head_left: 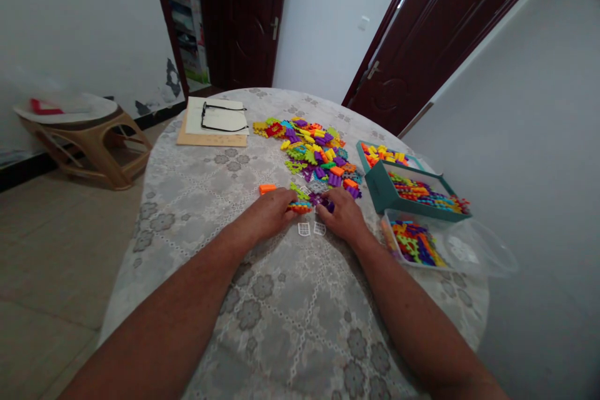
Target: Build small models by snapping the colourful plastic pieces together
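Note:
My left hand [272,211] is closed around a small stack of toothed plastic building pieces [300,207], with orange and blue edges showing past the fingertips. Opposite it, my right hand [343,214] has its fingers curled over a purple plastic building piece [330,206], mostly hidden by the fingers. Two white lattice window pieces [304,229] lie on the cloth just below the hands. An orange block [267,189] rests beyond my left hand. Past both hands spreads a heap of mixed plastic building pieces [309,153] in purple, green, yellow and orange.
At the right stand a teal box [382,190], its lid or second tray behind it, and a clear plastic tub [391,244], all holding coloured pieces. Eyeglasses [204,117] lie on papers [182,137] at the back left. A patterned cloth [276,350] covers the round table.

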